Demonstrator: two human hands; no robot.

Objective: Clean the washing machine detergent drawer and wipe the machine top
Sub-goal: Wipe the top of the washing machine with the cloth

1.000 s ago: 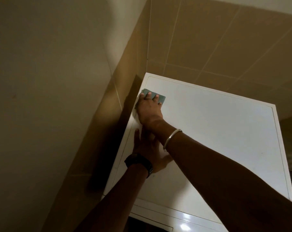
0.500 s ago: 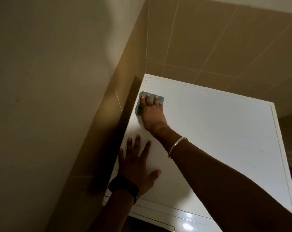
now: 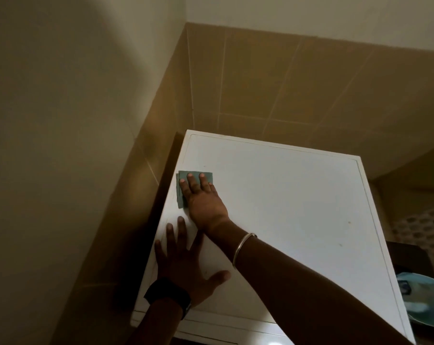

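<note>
On the white machine top (image 3: 298, 207), in the head view, one folded green cloth (image 3: 183, 185) lies near the left edge under the right hand (image 3: 203, 202), its fingers straight, pressing. One left hand (image 3: 183, 267) rests flat, fingers spread, nearer the front.

I can read no text, label, brand, number or sign anywhere here, not on the washing machine top (image 3: 298, 207) and not on the cloth (image 3: 183, 185) under my right hand (image 3: 203, 200)
</note>
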